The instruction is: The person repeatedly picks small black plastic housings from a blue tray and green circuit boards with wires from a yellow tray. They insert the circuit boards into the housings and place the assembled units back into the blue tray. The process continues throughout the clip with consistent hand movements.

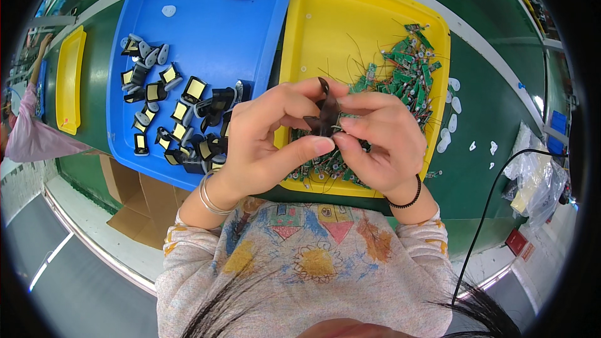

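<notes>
My left hand (pixel 266 128) is closed on a small black plastic housing (pixel 327 112), held upright over the near edge of the yellow tray (pixel 325 19). The thumb and fingers of my right hand (pixel 385 138) pinch something at the housing's right side; it is thin and mostly hidden by the fingertips. Below and beyond my right hand, green circuit boards (pixel 410 69) with thin wires lie heaped in the yellow tray. Left of my left hand, several black housings with pale yellow pads (pixel 195 89) and grey parts lie in the blue tray (pixel 200 31).
White oval pieces (pixel 456 105) lie on the green table to the right, near a clear plastic bag (pixel 538 181). A black cable (pixel 479 231) hangs at the right. Cardboard boxes (pixel 141 200) stand below the blue tray. Another person's pink sleeve (pixel 41 131) shows far left, by another yellow tray (pixel 71 81).
</notes>
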### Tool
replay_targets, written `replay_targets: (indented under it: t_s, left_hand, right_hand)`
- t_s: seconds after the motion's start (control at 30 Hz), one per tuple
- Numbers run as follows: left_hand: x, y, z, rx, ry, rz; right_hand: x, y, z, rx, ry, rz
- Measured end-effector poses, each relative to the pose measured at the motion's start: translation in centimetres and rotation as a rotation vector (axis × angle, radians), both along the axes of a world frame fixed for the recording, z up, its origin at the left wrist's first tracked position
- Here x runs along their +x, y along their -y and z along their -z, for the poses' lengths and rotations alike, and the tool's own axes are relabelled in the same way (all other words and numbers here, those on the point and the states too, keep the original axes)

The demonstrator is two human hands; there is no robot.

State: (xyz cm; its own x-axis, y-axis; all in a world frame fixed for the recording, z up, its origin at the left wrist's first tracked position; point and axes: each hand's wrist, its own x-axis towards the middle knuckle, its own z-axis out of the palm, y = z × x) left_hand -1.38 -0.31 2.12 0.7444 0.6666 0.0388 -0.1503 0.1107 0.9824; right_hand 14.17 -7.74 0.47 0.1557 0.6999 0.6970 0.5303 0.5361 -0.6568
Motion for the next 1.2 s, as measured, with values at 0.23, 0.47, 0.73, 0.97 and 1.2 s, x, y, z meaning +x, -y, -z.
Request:
replay_targets:
  t_s: [0.23, 0.47, 0.73, 0.97, 1.2]
  left_hand:
    - [0.5, -0.6, 0.6, 0.123, 0.006, 0.014]
    - [0.4, -0.8, 0.9, 0.022, 0.045, -0.021]
    - [0.1, -0.5, -0.4, -0.04, -0.083, -0.04]
    - [0.0, -0.7, -0.1, -0.081, -0.031, -0.064]
    - [0.2, -1.6, -0.2, 0.552, -0.288, -0.026]
  right_hand:
    - [0.1, 0.0, 0.4, -0.008, -0.033, 0.003]
    - [0.4, -0.2, 0.3, -0.029, 0.014, -0.035]
    - [0.7, -0.3, 0.4, -0.116, -0.07, -0.114]
    - [1.3, -0.5, -0.3, -0.203, 0.018, -0.111]
    - [0.8, 0.1, 0.3, -0.509, -0.539, -0.175]
